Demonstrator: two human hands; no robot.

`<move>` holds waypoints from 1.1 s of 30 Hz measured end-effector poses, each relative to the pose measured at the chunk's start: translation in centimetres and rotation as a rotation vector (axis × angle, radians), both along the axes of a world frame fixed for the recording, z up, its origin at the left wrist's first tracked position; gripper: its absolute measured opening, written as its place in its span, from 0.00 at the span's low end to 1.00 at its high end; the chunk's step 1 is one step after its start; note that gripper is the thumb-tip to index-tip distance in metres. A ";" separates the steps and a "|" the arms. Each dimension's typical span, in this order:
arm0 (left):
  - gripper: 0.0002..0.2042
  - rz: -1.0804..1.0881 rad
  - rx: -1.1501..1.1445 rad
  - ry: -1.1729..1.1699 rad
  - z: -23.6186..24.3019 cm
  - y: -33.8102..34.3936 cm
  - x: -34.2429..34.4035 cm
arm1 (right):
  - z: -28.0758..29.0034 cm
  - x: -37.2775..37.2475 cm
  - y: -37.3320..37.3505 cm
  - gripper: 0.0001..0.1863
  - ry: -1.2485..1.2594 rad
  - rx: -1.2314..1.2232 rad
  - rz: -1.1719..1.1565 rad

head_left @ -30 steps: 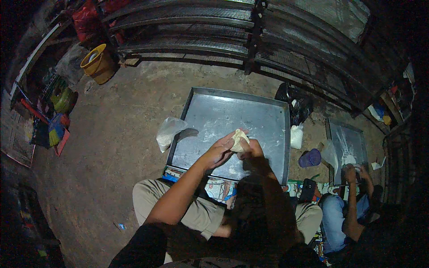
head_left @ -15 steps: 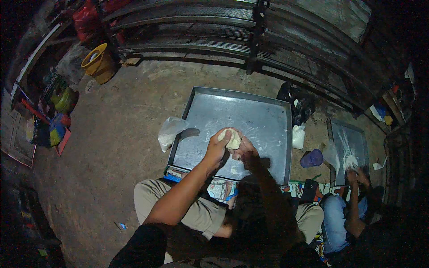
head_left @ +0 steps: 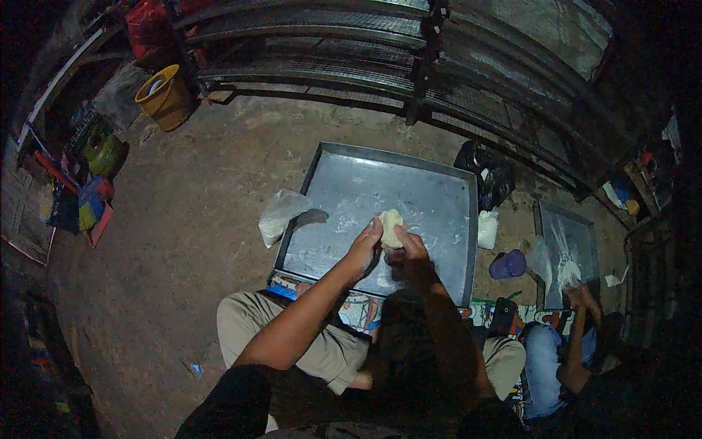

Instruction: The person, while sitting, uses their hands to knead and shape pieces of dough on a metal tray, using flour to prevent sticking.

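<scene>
A pale lump of dough (head_left: 392, 227) is held between my two hands, above a large square metal tray (head_left: 344, 170) dusted with white flour. My left hand (head_left: 365, 245) presses the dough's left side, its thumb near the top. On the other side, my right hand (head_left: 412, 254) grips the lump, its fingers curled and partly in shadow. Against the tray's left edge leans a clear plastic bag of white powder (head_left: 277, 217). Past the tray's right edge is another white bag (head_left: 488, 229).
A purple cup (head_left: 507, 265) and a black phone (head_left: 503, 316) lie right of my tray. Beyond them, another person's hands (head_left: 583, 297) work white flour on a second tray (head_left: 585, 233). Dark metal racks (head_left: 307, 71) span the back; a yellow bucket (head_left: 170, 106) stands far left.
My hands have shifted slightly right with the dough, which is now turned more upright and shows above my thumbs. The other person's hands have moved a little nearer the tray's front.
</scene>
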State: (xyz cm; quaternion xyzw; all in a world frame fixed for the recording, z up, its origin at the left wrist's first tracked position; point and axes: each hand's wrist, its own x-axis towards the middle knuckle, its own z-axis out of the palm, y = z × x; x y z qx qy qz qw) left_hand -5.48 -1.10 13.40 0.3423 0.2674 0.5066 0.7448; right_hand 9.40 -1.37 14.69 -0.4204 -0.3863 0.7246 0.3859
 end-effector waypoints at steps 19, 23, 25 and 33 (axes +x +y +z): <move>0.17 0.140 0.089 0.229 -0.5 0.7 -0.9 | -2.2 0.3 0.3 0.30 0.001 0.107 0.086; 0.18 0.098 0.139 0.204 -1.0 0.6 -0.7 | -1.5 0.4 0.3 0.27 -0.163 0.049 0.080; 0.19 0.039 0.079 -0.031 -1.1 0.5 -1.2 | -1.4 -0.1 0.6 0.25 -0.154 0.060 0.073; 0.37 0.031 0.630 0.665 1.8 -0.2 -0.4 | -1.8 1.8 0.7 0.23 -0.229 0.284 -0.101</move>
